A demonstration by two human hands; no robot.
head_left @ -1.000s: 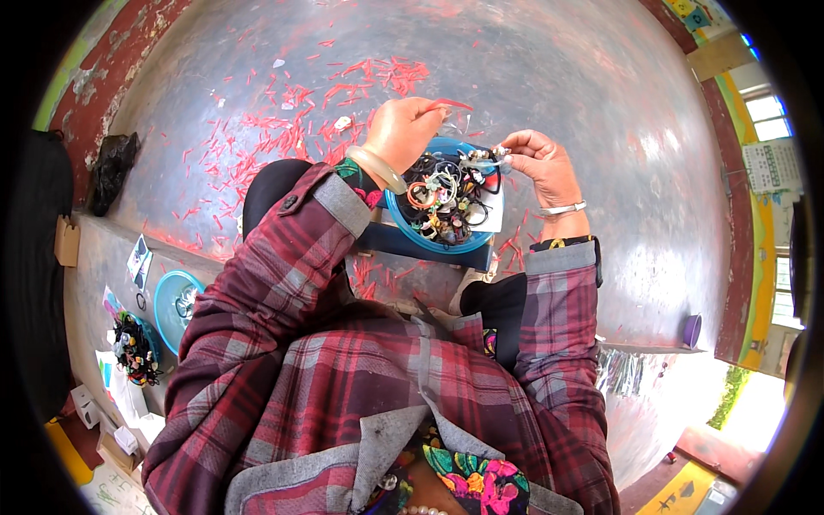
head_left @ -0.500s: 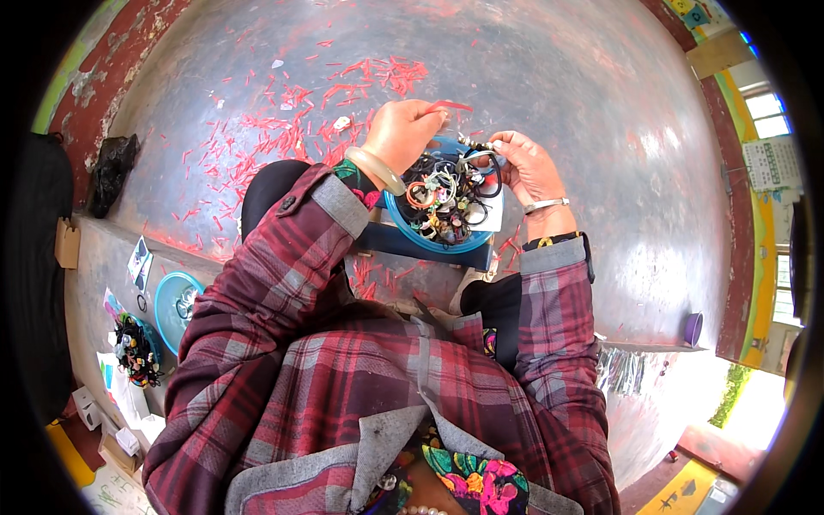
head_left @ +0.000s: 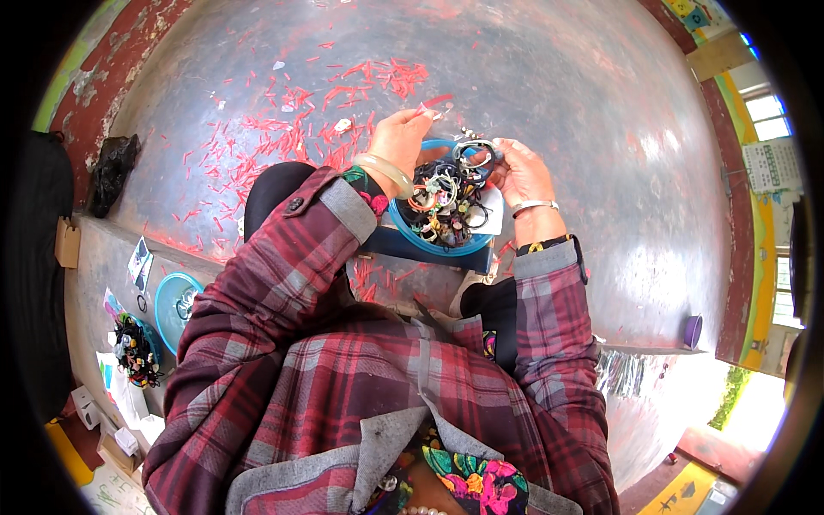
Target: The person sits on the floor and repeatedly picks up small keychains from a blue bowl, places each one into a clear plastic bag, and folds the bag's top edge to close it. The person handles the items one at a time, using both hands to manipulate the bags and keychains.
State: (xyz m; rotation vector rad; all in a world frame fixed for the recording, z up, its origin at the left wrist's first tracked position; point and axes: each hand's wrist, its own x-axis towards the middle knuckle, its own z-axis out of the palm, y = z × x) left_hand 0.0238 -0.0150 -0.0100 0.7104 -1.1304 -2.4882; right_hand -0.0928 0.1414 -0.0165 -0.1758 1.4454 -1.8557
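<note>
Blue plastic, round, open-topped basin (head_left: 463,250) is set just above frame centre on a low, dark-blue, flat-topped stool (head_left: 386,243), prob. so its contents are brought up btwn both forearms. Tangled black elastic loops (head_left: 446,225), mixed w/ coloured bands & small trinkets, are heaped inside; they're prob. left loose b/c single pcs. can be picked out that way.

By the left hand (head_left: 400,137), upper centre, a thin, flexible red strip (head_left: 440,99) is held in a narrow thumb-and-finger pinch, free end pointed right; a fine grip is prob. needed b/c the strip is so slim. Whether anything else is gripped there can't be told (too small).

By the right hand (head_left: 525,176), at the basin's upper-right rim, a round black-and-pale loop (head_left: 475,155) is held btwn closed fingertips above the heap, prob. so anything dropped would be caught. Small dark & pale beads (head_left: 469,133) are seen just beyond; whether they're attached can't be told.

Flat white sheet (head_left: 495,219) is partly hidden by the basin, right side. Slim red scraps (head_left: 399,79) are strewn over the grey concrete floor (head_left: 618,154), mostly upper left, prob. as waste. Second round blue basin (head_left: 169,316), w/ pale rings in it, is placed lower left, prob. for sorting apart.
</note>
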